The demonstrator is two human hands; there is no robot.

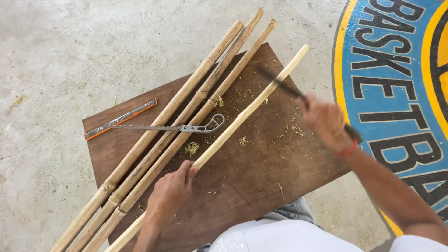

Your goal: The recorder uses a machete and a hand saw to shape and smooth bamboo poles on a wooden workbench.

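A bare concrete floor (70, 46), with a painted blue-and-yellow court emblem (396, 70) at its right edge, carries a dark brown wooden board (261, 172) dusted with pale shavings (190, 148). On the board, a person seated at its near edge works a pale, peeled stick (252, 106) that runs diagonally from lower left to upper right. The left hand (170, 193) is clenched around the stick's lower stretch, pressing it to the board. The right hand (326, 122) — a red band at the wrist — grips a dark-bladed knife (280, 85), blurred by motion, its blade laid across the stick near the far end.

Just left of the peeled stick lie three unpeeled bamboo poles (177, 126), side by side and touching, reaching past the board at both ends. A small metal-handled saw (186, 127) rests across them — its thin blade pointing left — and beyond its tip lies a flat orange-edged strip (120, 119) at the board's left corner. The person's light clothing shows along the bottom edge.
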